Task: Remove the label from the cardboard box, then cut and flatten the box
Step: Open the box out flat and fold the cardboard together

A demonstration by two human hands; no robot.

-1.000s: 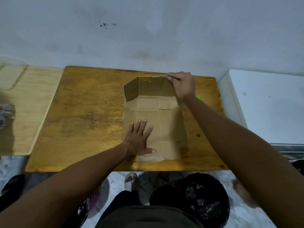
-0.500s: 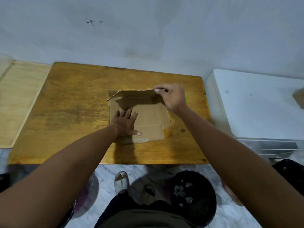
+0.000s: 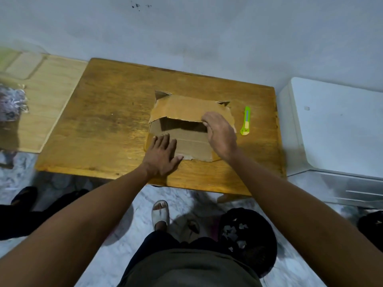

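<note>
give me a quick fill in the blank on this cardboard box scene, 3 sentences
1. The left hand presses flat on the ____ end of the cardboard box.
2. The green cutter lies on the wooden table, to the ____ of the box.
3. The right hand folds the box's ____ flap down.

Missing words: near; right; far

**Both arms extended, hands low over the work**

Left arm reaches forward from lower left, forearm bare. Left hand [image 3: 162,155] lies palm down, fingers straight and slightly spread, thumb angled out to the right. Right arm comes in from lower right, wrist bent inward. Right hand [image 3: 219,131] is palm down, back of hand toward the camera, fingers bent downward at the tips. Hands near each other, not touching.
</note>
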